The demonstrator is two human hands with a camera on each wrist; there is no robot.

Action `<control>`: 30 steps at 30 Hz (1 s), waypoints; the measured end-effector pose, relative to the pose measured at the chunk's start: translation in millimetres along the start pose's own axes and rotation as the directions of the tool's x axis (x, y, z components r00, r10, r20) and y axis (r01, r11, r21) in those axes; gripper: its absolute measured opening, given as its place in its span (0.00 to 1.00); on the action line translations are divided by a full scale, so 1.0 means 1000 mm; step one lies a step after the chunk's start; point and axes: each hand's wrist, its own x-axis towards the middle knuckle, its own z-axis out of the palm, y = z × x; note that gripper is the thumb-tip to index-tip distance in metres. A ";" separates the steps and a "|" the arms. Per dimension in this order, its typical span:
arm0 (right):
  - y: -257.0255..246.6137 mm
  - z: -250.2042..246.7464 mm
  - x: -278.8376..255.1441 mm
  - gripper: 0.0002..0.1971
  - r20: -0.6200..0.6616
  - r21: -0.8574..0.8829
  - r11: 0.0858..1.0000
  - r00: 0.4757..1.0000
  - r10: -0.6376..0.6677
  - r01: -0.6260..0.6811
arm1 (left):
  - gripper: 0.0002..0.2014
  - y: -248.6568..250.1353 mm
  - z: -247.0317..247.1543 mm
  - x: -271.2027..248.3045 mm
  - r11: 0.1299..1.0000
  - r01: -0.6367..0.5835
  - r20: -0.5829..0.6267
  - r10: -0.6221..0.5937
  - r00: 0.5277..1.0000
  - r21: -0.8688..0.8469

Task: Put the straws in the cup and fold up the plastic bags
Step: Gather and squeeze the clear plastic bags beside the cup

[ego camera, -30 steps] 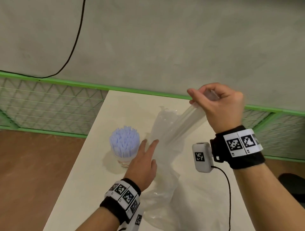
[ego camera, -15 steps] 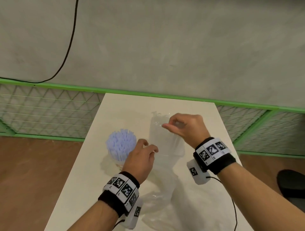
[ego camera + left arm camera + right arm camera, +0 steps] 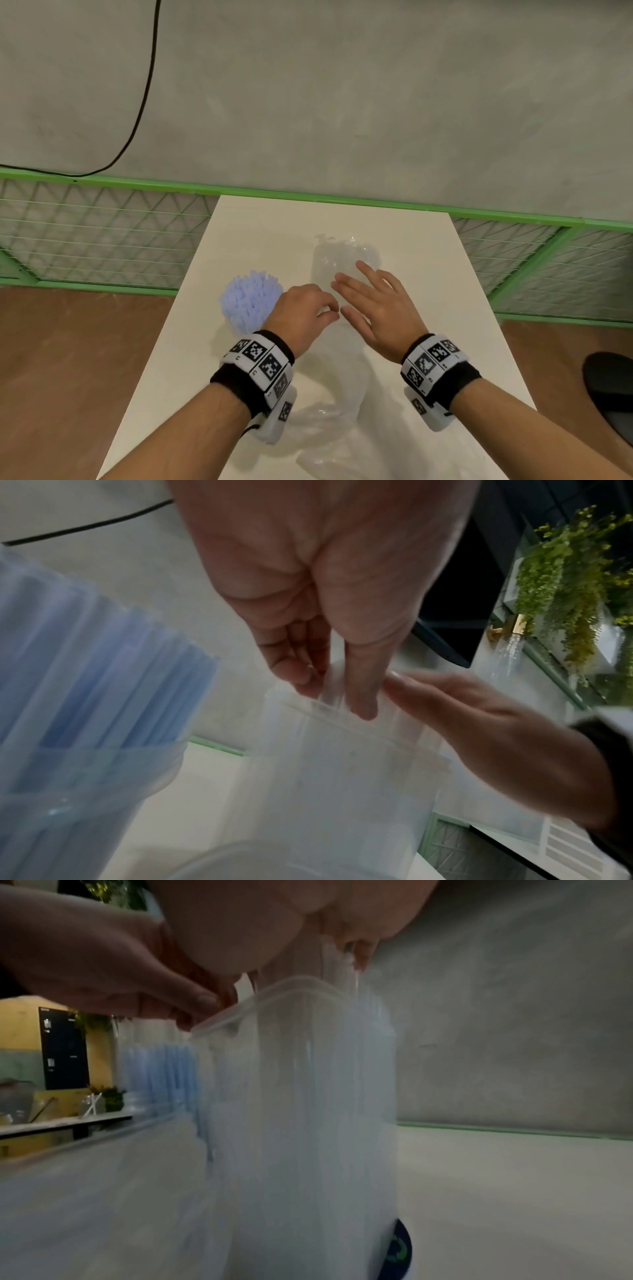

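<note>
Nearest the person, at the near edge of the table (image 3: pixel 462 308), a second crumpled clear bag (image 3: pixel 329 442) lies loose and runs out of the bottom of the head view, so its full extent cannot be judged. Beyond it, mid-table, the left hand (image 3: pixel 301 317) curls its fingers and pinches the doubled edge of the plastic bag (image 3: pixel 346 260), while the right hand (image 3: pixel 373 305) lies flat on the film with fingers straight and spread. The straws (image 3: pixel 250 301) already stand bunched in the cup (image 3: pixel 89 775) near the left edge, the cup itself hidden under them in the head view, so the step in hand appears to be the folding. The next move likely calls for pressing the crease flat and bringing the far end over. The clear film makes layers and fold lines hard to read, and both wrist views are blurred
</note>
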 end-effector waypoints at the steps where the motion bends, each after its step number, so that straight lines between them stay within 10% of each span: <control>1: -0.002 0.000 -0.004 0.25 0.043 -0.014 1.000 0.999 0.011 -0.011 | 0.10 0.001 0.000 0.002 1.000 0.007 -0.005 -0.007 1.000 -0.008; 6: -0.005 -0.005 -0.008 0.31 0.195 -0.032 0.999 0.980 0.045 -0.039 | 0.09 0.003 0.002 0.012 0.999 0.014 -0.032 -0.015 0.999 -0.042; 15: -0.017 -0.017 0.033 0.28 0.108 0.171 0.933 0.947 0.301 -0.316 | 0.08 -0.002 -0.001 0.009 0.978 -0.138 -0.149 0.115 0.982 -0.155; 20: -0.017 -0.002 0.034 0.32 0.233 0.087 0.937 0.921 0.312 -0.339 | 0.23 -0.018 0.007 -0.006 0.980 -0.177 -0.116 0.167 0.979 -0.089; 30: -0.006 0.002 0.024 0.16 -0.025 0.375 0.901 0.969 0.244 -0.217 | 0.14 -0.017 0.017 -0.021 0.972 -0.185 -0.421 0.109 0.901 -0.144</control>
